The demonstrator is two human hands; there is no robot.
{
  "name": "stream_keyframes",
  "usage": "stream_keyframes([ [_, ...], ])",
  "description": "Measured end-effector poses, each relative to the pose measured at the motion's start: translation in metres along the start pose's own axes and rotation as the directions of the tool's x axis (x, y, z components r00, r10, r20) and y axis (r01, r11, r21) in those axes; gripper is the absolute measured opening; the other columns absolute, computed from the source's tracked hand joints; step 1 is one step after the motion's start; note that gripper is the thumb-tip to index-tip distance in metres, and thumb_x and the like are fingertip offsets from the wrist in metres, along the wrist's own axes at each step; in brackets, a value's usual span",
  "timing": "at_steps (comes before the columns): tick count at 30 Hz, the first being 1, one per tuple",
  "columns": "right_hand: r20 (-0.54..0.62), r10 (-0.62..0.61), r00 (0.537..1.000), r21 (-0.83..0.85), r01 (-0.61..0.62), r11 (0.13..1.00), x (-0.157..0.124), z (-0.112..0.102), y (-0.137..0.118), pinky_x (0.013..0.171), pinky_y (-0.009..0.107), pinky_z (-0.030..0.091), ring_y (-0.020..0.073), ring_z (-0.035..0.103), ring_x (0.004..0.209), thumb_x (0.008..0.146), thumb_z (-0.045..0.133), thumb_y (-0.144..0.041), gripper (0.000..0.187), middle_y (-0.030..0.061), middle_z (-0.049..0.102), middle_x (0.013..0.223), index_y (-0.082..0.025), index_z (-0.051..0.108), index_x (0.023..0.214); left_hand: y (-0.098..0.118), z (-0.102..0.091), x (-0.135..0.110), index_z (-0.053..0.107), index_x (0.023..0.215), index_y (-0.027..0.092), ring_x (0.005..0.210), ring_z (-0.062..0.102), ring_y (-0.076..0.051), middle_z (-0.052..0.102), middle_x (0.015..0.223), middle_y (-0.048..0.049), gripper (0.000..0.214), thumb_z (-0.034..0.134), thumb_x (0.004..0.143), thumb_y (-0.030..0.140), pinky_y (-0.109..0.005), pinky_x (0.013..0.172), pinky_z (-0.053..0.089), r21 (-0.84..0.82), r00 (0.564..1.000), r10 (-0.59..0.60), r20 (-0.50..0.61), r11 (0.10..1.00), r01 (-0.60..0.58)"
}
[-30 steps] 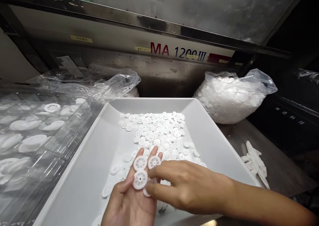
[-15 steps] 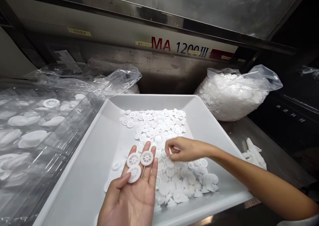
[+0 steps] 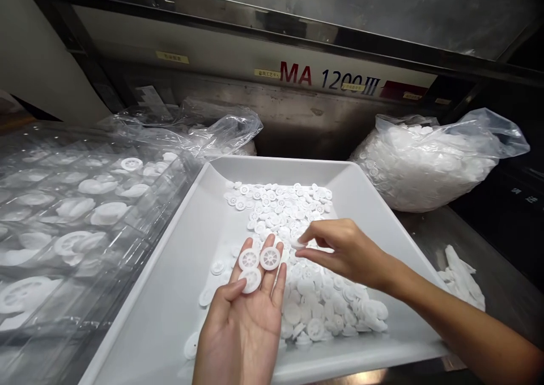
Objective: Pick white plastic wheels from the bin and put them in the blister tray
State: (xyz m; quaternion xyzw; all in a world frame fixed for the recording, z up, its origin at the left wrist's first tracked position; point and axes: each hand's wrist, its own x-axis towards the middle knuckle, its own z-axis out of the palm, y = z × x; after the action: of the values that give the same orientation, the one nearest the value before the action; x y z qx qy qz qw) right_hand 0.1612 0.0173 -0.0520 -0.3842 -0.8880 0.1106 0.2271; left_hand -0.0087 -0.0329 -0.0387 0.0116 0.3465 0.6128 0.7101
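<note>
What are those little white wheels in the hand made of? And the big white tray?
The little spoked wheels look like moulded white plastic: smooth and matte, with neat matching shapes, though I can't be sure from looking. The tray looks like plastic too, or maybe painted metal: its white surface is smooth, with a soft shine.

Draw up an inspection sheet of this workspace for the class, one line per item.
surface: white tray on a steel bench
job's things: three white plastic spoked discs on the left hand; heap of similar discs in the tray
clutter: white strips on the bench
hands: left open, palm up; right hand pinched above the heap, hold unclear
cables: nothing seen
surroundings: clear bag of white discs; clear plastic sheeting; machine panel marked MA 1200 III
</note>
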Motion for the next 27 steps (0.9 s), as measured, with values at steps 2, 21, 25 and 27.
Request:
stream_keyframes([
  [2, -0.144, -0.162, 0.976, -0.005, 0.163, 0.987, -0.001, 0.000, -0.012, 0.052, 0.022, 0.032, 0.0081, 0.042, 0.056, 0.097, 0.049, -0.025, 0.019, -0.0018, 0.052, 0.064, -0.012, 0.061, 0.089, 0.000, 0.000, 0.000, 0.044, 0.138, 0.017, 0.126, 0.052, -0.025, 0.056, 0.135, -0.0139, 0.054, 0.043, 0.084, 0.014, -0.042, 0.112, 0.036, -0.017, 0.999, -0.027, 0.041, 0.999, 0.027],
  [21, -0.177, -0.569, 0.803, -0.144, 0.551, 0.822, -0.003, 0.009, -0.026, 0.043, 0.028, 0.021, 0.0115, 0.031, 0.050, 0.086, 0.047, -0.002, 0.022, -0.0013, 0.042, 0.054, -0.005, 0.067, 0.079, -0.002, -0.009, 0.000, 0.042, 0.141, 0.020, 0.125, 0.053, -0.023, 0.056, 0.136, -0.0106, 0.055, 0.045, 0.087, 0.014, -0.039, 0.113, 0.034, -0.035, 0.992, -0.079, 0.099, 0.996, 0.083],
  [25, -0.160, -0.556, 0.816, -0.134, 0.540, 0.831, -0.003, 0.009, -0.026, 0.043, 0.028, 0.022, 0.0111, 0.031, 0.049, 0.087, 0.047, -0.002, 0.023, -0.0017, 0.041, 0.054, -0.007, 0.066, 0.075, -0.003, -0.011, -0.001, 0.041, 0.142, 0.021, 0.125, 0.053, -0.023, 0.057, 0.135, -0.0102, 0.054, 0.044, 0.088, 0.014, -0.039, 0.112, 0.035, -0.050, 0.992, -0.080, 0.099, 0.995, 0.085],
  [27, -0.161, -0.557, 0.815, -0.135, 0.541, 0.830, -0.002, 0.009, -0.025, 0.043, 0.029, 0.021, 0.0111, 0.030, 0.049, 0.087, 0.047, -0.003, 0.024, -0.0019, 0.040, 0.054, -0.008, 0.065, 0.073, -0.003, -0.010, -0.002, 0.040, 0.142, 0.022, 0.125, 0.053, -0.023, 0.056, 0.136, -0.0100, 0.055, 0.044, 0.088, 0.014, -0.039, 0.112, 0.035, -0.047, 0.993, -0.077, 0.094, 0.996, 0.081],
])
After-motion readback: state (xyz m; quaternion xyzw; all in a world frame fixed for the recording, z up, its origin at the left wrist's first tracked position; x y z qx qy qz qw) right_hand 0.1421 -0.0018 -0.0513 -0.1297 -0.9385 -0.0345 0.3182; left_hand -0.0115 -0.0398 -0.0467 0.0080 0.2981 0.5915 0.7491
